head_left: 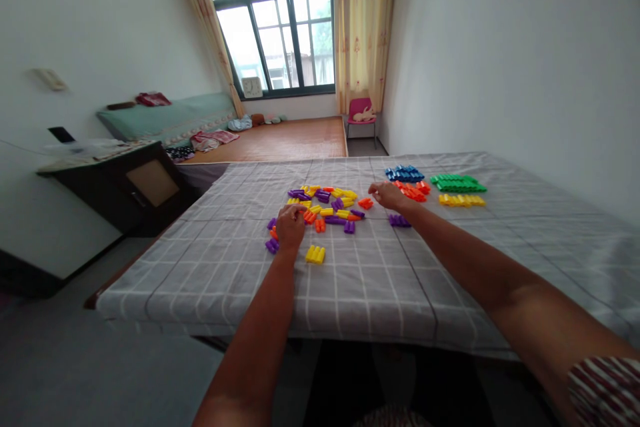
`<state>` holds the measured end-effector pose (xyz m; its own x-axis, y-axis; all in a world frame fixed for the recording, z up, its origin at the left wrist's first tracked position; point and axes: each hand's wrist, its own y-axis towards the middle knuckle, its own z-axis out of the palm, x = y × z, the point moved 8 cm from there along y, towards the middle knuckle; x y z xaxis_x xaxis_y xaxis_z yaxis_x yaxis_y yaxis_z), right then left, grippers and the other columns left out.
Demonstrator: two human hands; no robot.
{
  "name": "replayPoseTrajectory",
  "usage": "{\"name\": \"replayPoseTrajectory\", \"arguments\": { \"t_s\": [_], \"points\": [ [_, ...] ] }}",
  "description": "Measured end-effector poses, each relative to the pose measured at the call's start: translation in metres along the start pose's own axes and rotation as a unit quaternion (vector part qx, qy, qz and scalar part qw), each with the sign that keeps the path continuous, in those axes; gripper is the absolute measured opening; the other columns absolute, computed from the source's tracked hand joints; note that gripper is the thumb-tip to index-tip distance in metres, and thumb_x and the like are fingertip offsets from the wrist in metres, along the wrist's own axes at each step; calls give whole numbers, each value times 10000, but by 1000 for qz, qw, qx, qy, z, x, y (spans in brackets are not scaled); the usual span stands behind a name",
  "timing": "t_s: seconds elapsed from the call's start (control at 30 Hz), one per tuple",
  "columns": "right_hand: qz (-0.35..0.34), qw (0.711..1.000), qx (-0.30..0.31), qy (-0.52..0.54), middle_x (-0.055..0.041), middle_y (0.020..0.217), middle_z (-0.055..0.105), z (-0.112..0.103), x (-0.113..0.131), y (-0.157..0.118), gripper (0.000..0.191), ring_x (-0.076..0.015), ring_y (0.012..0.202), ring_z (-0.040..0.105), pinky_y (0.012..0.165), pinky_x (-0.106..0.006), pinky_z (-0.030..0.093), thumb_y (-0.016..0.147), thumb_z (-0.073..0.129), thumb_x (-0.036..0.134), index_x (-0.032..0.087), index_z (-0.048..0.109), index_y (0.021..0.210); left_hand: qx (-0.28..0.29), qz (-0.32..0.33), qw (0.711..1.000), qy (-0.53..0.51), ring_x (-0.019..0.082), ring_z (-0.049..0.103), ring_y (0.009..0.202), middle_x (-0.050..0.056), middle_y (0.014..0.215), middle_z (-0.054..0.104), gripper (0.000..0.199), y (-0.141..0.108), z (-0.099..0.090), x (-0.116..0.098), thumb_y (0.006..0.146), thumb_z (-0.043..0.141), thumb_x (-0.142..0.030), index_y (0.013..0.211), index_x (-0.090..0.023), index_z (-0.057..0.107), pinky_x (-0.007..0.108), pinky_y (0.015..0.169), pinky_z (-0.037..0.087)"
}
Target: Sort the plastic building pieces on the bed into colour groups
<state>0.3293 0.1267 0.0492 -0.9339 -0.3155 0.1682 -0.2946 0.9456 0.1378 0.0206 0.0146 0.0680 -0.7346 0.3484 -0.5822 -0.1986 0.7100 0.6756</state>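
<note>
The left hand (291, 223) is hovering low over the left side of a loose spread of purple, yellow and orange tube-shaped plastic pieces (336, 220), its fingers curling close to an orange piece; whether they are gripping anything, I cannot tell. The right hand (386, 194) is bending its fingers together just above and beside a small orange cluster (365, 203), and any piece between them is too small to make out. All these pieces are lying on a grey checked cloth (200, 260) that is covering the counter. With the spread sitting so tightly around the left hand, a finger or the heel of the palm could be nudging neighbouring pieces, tipping them or carrying along an unwanted one. On the right, the wrist is passing close to the purple group (399, 221) and the orange group (411, 191), so a low forearm could be scattering their close ranks. The blue group (405, 173), green group (457, 183) and yellow row (462, 201) are sitting near enough that a dropped piece could be rolling in among the wrong colour. The cloth is also a risk: a dragging arm could be rucking it, shifting several groups together.
</note>
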Motion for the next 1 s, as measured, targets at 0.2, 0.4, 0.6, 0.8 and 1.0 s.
{"name": "replayPoseTrajectory", "arguments": {
  "t_s": [0.2, 0.4, 0.6, 0.8, 1.0],
  "points": [
    [0, 999, 38, 0, -97, 1126, 709, 13, 30, -2, 318, -218, 1013, 650, 803, -260, 477, 858, 624, 375, 198, 688, 1114, 3, 0, 1000, 9, 211, 631, 900, 44, 876, 700, 274, -1, 1, 3, 731, 480, -93, 805, -229, 705, 353, 862, 494],
    [-28, 998, 3, 58, -43, 1104, 718, -31, -6, -4, 336, -162, 957, 661, 794, -211, 478, 798, 641, 220, 194, 675, 1131, 15, -2, 1000, 14, 213, 630, 927, 38, 893, 703, 261, -1, 3, 2, 752, 478, -129, 808, -237, 709, 359, 874, 495],
    [43, 994, -58, 87, -98, 1053, 722, -89, -127, -6, 342, -220, 921, 665, 781, -274, 502, 750, 657, 190, 125, 703, 1082, 22, 12, 999, 22, 220, 632, 920, 42, 892, 704, 257, 3, 4, -5, 742, 482, -124, 796, -243, 704, 363, 865, 500],
    [30, 998, -12, 46, -59, 1099, 716, -71, -154, 8, 384, -209, 970, 652, 794, -255, 488, 690, 668, 119, 170, 715, 1068, 36, 23, 999, 25, 216, 634, 922, 40, 899, 707, 265, 5, 7, -3, 733, 480, -115, 792, -243, 705, 358, 861, 508],
    [60, 996, 61, -10, -33, 972, 745, -39, -157, 31, 372, -179, 830, 664, 671, -213, 464, 657, 680, 116, 192, 748, 1015, 33, 25, 999, 32, 214, 635, 909, 38, 893, 708, 244, 2, 6, -1, 739, 497, -123, 794, -240, 704, 345, 833, 512]
  ]
}}
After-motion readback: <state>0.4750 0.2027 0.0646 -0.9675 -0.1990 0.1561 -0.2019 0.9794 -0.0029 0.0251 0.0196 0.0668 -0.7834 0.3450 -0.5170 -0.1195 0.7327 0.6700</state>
